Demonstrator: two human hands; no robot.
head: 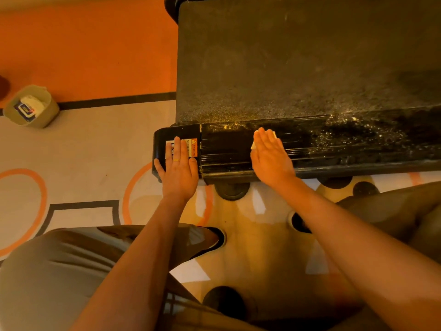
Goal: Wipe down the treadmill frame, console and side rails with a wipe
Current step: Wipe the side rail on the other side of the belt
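Note:
A black treadmill fills the upper right, its dusty belt (298, 63) above a ribbed black side rail (226, 146). My right hand (270, 156) lies flat on the rail and presses a white wipe (253, 145) against it; only the wipe's edges show past the fingers. The rail to the right of that hand is speckled with dust. My left hand (179, 167) rests flat, fingers straight, on the rail's end cap (160, 144), partly covering a warning sticker (193, 148).
A small beige bin (46, 113) holding a pack of wipes (29, 107) stands on the floor at the left. A round treadmill foot (232, 191) sits under the rail. My knees are bent low at the bottom left and right.

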